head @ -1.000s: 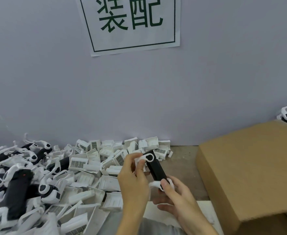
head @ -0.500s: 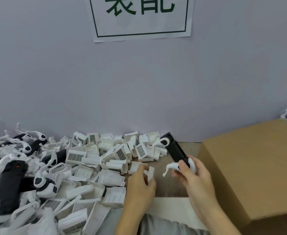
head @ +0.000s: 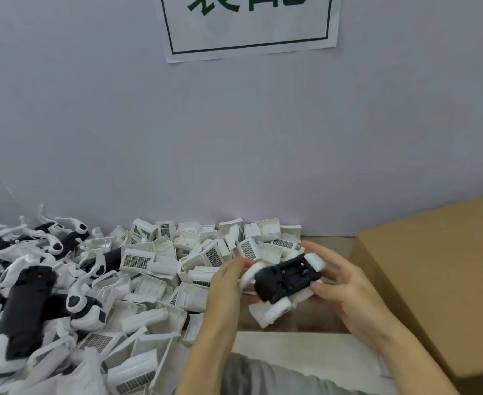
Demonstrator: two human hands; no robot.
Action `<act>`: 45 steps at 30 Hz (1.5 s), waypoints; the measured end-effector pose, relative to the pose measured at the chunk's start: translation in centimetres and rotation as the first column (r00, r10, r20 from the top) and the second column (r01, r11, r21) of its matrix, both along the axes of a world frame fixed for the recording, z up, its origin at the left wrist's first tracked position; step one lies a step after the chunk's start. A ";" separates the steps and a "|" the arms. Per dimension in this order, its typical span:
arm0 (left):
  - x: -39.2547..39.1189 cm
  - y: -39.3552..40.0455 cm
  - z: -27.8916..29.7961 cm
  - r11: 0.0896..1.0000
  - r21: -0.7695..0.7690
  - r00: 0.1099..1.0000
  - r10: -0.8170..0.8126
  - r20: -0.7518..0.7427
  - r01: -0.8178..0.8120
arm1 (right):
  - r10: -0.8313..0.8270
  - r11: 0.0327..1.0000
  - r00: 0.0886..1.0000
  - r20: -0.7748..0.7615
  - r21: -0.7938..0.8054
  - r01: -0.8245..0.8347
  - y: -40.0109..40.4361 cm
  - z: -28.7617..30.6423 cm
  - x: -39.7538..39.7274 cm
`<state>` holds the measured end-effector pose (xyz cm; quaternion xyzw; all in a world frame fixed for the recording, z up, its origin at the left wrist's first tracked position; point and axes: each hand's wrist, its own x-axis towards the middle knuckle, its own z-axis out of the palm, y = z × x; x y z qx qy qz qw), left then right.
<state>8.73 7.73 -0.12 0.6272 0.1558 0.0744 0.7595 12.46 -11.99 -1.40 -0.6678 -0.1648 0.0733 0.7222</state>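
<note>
Both hands are now meeting in front of the person, the black body (head: 287,276) turned flat with its open compartment facing up. The left hand (head: 226,283) is curling its fingers round the body's white end, and the right hand (head: 345,283) is gripping the other end. A white cover (head: 266,312) is touching it underneath. Beyond, a pile of white covers (head: 160,260) is lying against the wall (head: 234,138), with a cardboard box (head: 440,280) sitting to the right.

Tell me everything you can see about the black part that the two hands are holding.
The black part looks like moulded plastic, oblong, with an open ribbed recess facing the camera. White rounded pieces sit at its ends. It lies nearly level, right end slightly higher, above the table beside the pile of white covers. The left hand holds its left end; the right hand holds its right end.
</note>
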 end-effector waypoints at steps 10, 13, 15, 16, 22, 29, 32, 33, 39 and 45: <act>-1.2 -0.8 0.7 0.825 -0.042 0.826 -0.564 -0.004 0.563 | -0.062 0.996 0.985 0.163 -0.053 0.071 0.9 1.2 -0.4; -0.8 -1.3 0.2 0.830 0.042 0.831 -0.556 -0.022 0.556 | -0.151 0.984 0.957 0.248 -0.055 0.170 2.0 1.2 -0.5; -0.3 -1.7 -0.2 0.882 -0.010 0.882 -0.471 0.024 0.472 | -0.264 0.949 0.908 0.326 -0.081 0.305 2.9 1.0 -0.6; 0.0 -1.9 -0.4 0.911 -0.086 0.914 -0.400 0.062 0.404 | -0.310 0.923 0.880 0.359 -0.107 0.369 3.3 0.8 -0.7; 1.2 -1.5 -1.4 0.948 -0.317 0.986 0.018 0.163 0.035 | -0.088 0.891 0.881 0.464 -0.358 0.278 6.3 -0.8 -2.3; 0.9 -2.3 -1.9 0.957 -0.239 0.957 -0.094 0.274 0.163 | -0.137 0.888 0.915 0.378 -0.362 0.283 6.0 -1.2 -2.3; 1.0 -2.5 -2.1 0.968 -0.207 0.960 -0.082 0.268 0.141 | -0.158 0.918 0.933 0.324 -0.300 0.260 5.8 -1.3 -2.4; 1.0 -2.6 -2.1 0.968 -0.210 0.959 -0.077 0.274 0.138 | -0.166 0.920 0.933 0.318 -0.291 0.263 5.8 -1.3 -2.4; 1.0 -2.7 -2.2 0.985 -0.118 0.959 -0.094 0.268 0.129 | -0.180 0.932 0.922 0.343 -0.239 0.271 5.8 -1.2 -2.5; 0.7 -2.8 -1.8 0.993 -0.039 0.947 -0.097 0.306 0.114 | -0.217 0.919 0.882 0.418 -0.218 0.329 5.7 -1.0 -2.6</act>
